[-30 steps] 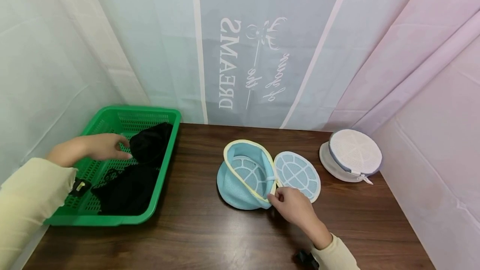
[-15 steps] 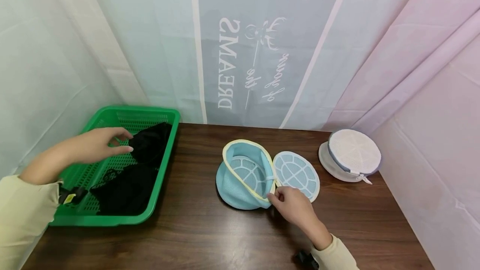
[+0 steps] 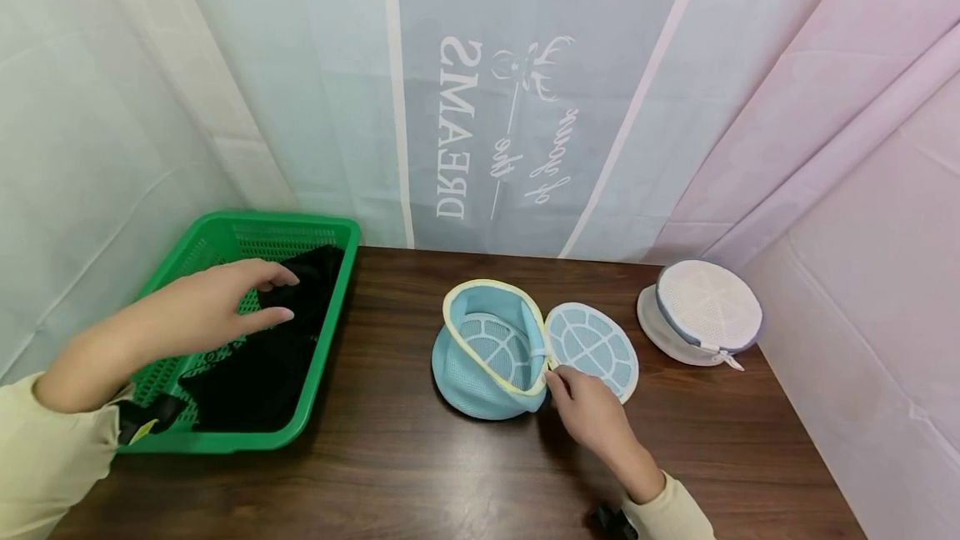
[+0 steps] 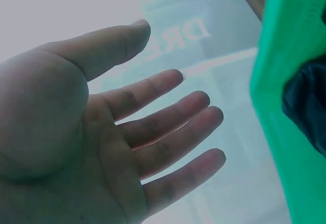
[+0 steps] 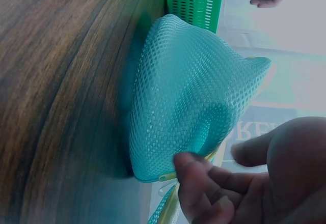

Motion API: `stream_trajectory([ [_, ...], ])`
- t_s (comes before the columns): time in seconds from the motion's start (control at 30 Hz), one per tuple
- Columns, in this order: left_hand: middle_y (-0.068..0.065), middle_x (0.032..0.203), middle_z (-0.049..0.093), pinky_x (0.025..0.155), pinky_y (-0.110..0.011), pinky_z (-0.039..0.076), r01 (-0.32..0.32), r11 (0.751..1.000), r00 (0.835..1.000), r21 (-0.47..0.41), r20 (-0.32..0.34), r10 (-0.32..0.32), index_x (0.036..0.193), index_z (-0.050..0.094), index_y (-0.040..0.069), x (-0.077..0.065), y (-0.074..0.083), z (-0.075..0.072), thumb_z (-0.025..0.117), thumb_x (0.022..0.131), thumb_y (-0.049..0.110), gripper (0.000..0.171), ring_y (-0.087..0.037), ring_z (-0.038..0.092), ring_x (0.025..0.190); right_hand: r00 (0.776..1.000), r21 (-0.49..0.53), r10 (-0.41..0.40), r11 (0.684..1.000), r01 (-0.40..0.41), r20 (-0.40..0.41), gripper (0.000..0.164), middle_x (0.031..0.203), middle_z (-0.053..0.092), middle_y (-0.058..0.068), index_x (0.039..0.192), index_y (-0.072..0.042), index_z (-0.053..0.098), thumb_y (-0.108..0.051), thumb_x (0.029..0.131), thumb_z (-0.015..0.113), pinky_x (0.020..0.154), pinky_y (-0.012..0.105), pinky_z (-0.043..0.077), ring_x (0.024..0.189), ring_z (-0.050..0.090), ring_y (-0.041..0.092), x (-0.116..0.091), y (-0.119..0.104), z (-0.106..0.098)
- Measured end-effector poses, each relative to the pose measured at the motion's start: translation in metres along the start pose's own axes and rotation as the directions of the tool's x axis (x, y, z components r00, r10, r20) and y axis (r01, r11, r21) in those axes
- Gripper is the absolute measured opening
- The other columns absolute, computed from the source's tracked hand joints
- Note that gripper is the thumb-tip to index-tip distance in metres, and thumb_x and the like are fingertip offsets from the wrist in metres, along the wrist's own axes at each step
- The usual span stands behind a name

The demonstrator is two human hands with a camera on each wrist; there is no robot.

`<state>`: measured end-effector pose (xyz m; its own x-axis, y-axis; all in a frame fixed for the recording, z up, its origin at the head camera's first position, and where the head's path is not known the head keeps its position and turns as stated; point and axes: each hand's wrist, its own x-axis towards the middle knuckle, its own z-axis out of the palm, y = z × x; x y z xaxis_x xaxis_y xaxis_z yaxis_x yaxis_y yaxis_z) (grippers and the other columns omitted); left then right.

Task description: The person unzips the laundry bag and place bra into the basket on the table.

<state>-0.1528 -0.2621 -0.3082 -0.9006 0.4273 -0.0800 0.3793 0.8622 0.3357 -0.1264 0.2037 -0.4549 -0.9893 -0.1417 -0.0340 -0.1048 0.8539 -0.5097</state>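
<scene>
A green basket (image 3: 330,357) at the left contains black clothing (image 3: 251,377), partly lace-edged. Above it is my left hand (image 3: 213,307), its thumb and fingers spread; the left wrist view shows the palm (image 4: 102,132) with nothing in it. A round light-blue mesh laundry bag (image 3: 480,390) with a yellow rim stands open mid-table, its lid (image 3: 594,348) folded back to the right. At the hinge side, my right hand (image 3: 592,415) touches the rim with bent fingers. In the right wrist view, its thumb (image 5: 249,151) stands apart from the mesh.
A closed white mesh laundry bag (image 3: 712,302) with a blue-grey edge and a zip pull stands at the right rear of the brown wooden table (image 3: 420,482). A printed curtain (image 3: 480,107) hangs behind, and pale cloth borders both sides.
My left hand has moved right over the basket and its fingers have spread wider. My right hand has eased its pinch on the bag's rim, which has shifted slightly.
</scene>
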Motion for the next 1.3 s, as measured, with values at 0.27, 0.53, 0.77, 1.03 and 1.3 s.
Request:
stream_trajectory([
  [0.27, -0.005, 0.131, 0.063, 0.086, -0.048, 0.055, -0.057, 0.998, 0.996, 0.027, -0.061, 0.059, 0.135, 0.06, 0.015, -0.01, 0.031, -0.002, 0.07, 0.097, 0.038, 0.046, -0.027, 0.062, 0.117, 1.0, -0.022, -0.014, 1.0, 0.014, -0.009, 0.013, 0.078, 0.061, -0.003, 0.108, -0.007, 0.07, -0.006, 0.099, 0.061, 0.062, 0.033, 0.045, 0.065, 0.05, 0.011, 0.0, 0.0, 0.002],
  [0.53, 0.001, 0.128, 0.064, 0.088, -0.045, 0.054, -0.15, 0.988, 0.982, 0.029, -0.115, 0.152, 0.135, 0.06, 0.016, -0.013, 0.048, -0.009, 0.073, 0.096, 0.032, 0.044, -0.022, 0.063, 0.116, 1.0, -0.012, -0.015, 1.0, 0.015, -0.004, 0.013, 0.086, 0.068, 0.0, 0.107, -0.007, 0.069, -0.006, 0.095, 0.065, 0.065, 0.034, 0.048, 0.068, 0.054, 0.01, 0.0, 0.001, 0.004],
  [0.77, 0.004, 0.13, 0.062, 0.091, -0.044, 0.054, -0.183, 0.983, 0.978, -0.023, -0.107, 0.18, 0.137, 0.059, 0.018, -0.01, 0.067, -0.012, 0.071, 0.097, 0.036, 0.045, -0.018, 0.061, 0.118, 1.0, -0.016, -0.018, 1.0, 0.018, 0.004, 0.016, 0.08, 0.064, -0.003, 0.108, -0.006, 0.069, -0.007, 0.091, 0.067, 0.061, 0.031, 0.047, 0.065, 0.053, 0.008, -0.001, 0.001, 0.005],
  [1.03, 0.004, 0.13, 0.062, 0.095, -0.043, 0.052, -0.184, 0.976, 0.977, -0.118, -0.132, 0.169, 0.135, 0.059, 0.015, -0.002, 0.088, -0.002, 0.073, 0.096, 0.029, 0.044, -0.017, 0.059, 0.119, 1.0, -0.005, -0.003, 1.0, 0.003, 0.017, 0.024, 0.079, 0.063, -0.004, 0.113, -0.005, 0.068, -0.007, 0.089, 0.07, 0.059, 0.03, 0.047, 0.064, 0.054, 0.007, -0.001, 0.002, 0.007],
  [1.3, -0.004, 0.13, 0.063, 0.091, -0.046, 0.054, -0.096, 0.953, 0.991, -0.286, -0.121, 0.063, 0.138, 0.056, 0.009, 0.001, 0.1, 0.032, 0.071, 0.097, 0.034, 0.05, -0.024, 0.062, 0.115, 1.0, 0.008, 0.0, 1.0, 0.0, 0.031, 0.028, 0.079, 0.062, -0.004, 0.117, -0.004, 0.068, -0.007, 0.089, 0.071, 0.06, 0.031, 0.047, 0.065, 0.054, 0.007, -0.001, 0.003, 0.007],
])
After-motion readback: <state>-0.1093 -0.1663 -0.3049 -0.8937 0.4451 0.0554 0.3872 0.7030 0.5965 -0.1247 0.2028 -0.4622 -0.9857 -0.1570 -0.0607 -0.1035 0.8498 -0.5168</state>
